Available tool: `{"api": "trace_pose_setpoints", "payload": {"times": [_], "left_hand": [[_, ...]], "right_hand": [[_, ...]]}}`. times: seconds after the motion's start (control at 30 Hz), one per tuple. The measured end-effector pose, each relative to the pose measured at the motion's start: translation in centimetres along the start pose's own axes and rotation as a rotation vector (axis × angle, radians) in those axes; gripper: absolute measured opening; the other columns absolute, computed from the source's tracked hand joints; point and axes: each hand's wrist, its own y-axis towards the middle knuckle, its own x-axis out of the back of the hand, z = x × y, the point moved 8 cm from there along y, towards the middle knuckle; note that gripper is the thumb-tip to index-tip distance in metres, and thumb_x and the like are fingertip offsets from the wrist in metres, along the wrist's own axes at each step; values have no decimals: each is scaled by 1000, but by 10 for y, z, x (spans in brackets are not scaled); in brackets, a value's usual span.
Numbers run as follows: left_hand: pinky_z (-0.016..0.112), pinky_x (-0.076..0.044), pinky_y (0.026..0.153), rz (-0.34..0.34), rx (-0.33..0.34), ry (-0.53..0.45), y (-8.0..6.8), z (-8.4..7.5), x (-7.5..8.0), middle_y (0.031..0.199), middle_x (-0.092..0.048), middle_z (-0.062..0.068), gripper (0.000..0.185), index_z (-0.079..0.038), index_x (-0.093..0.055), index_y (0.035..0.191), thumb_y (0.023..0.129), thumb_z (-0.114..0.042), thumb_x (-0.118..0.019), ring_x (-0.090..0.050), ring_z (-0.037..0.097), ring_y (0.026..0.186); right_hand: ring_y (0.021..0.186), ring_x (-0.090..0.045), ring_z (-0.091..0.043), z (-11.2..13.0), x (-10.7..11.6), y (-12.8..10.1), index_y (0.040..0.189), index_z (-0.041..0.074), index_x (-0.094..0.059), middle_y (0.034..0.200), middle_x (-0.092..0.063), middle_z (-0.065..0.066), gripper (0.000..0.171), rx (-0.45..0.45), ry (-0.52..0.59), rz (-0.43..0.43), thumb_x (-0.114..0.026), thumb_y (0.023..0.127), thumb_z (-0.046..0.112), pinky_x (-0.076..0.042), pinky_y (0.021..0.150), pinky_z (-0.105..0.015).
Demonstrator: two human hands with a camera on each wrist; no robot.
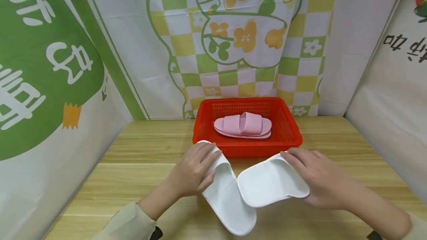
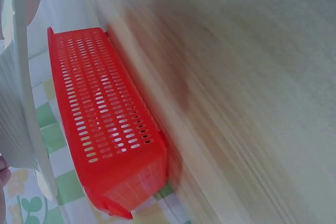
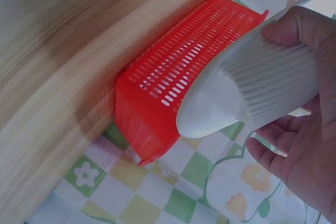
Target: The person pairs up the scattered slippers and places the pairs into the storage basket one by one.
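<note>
Two white slippers lie nearest, on the wooden worktop (image 1: 140,151), their ends overlapping between the two hands. One of them, the left white slipper (image 1: 230,199), shows its dotted sole upward and runs from the left hand (image 1: 195,171) down toward the camera. That hand's grip lies on the far end of it, fingers curved over the edge and holding it. Its partner, the right white slipper (image 1: 271,182), sits with its smooth face up; the right hand (image 1: 317,177) rests along its right side, fingers spread over the edge. From the right wrist view the thumb (image 3: 294,27) presses the ribbed strap and the fingers curl beneath, so this grip is closed on the slipper.

Just beyond both grips stands one red basket (image 1: 290,136) with perforated walls, holding one pink slipper (image 1: 242,125), strap ribbed, lying flat.

Behind the basket hangs a checked cloth (image 1: 233,47) with orange flowers; the letters "ucky" can be read near its top. White characters stand on the green panel (image 1: 40,47) to the left.

Both forearms reach in from the near edge, sleeves pale.
</note>
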Motion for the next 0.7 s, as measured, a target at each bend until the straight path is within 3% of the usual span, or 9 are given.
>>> {"api": "trace_pose_setpoints", "payload": {"times": [0.23,0.43,0.7], "left_hand": [[51,-46,95,4,84,42,5,9,2,117,-60,22,47,1,-62,120,98,-30,-35,-57,37,105],[50,-46,95,33,151,65,5,16,0,116,-61,21,48,0,-62,119,98,-32,-33,-57,36,105],[49,-47,93,45,227,61,6,24,-2,113,-62,21,43,0,-63,117,92,-28,-42,-58,35,104]], "right_hand": [[100,-57,-24,3,1,7,132,2,-52,118,-56,-9,93,-29,-13,-8,-81,64,57,-49,73,-42],[107,-54,-28,7,-1,13,134,1,-51,120,-56,-11,95,-41,-6,6,-86,61,50,-49,80,-46],[110,-53,-30,11,-2,22,134,0,-49,120,-55,-12,95,-63,-25,2,-87,57,42,-48,83,-48]]}}
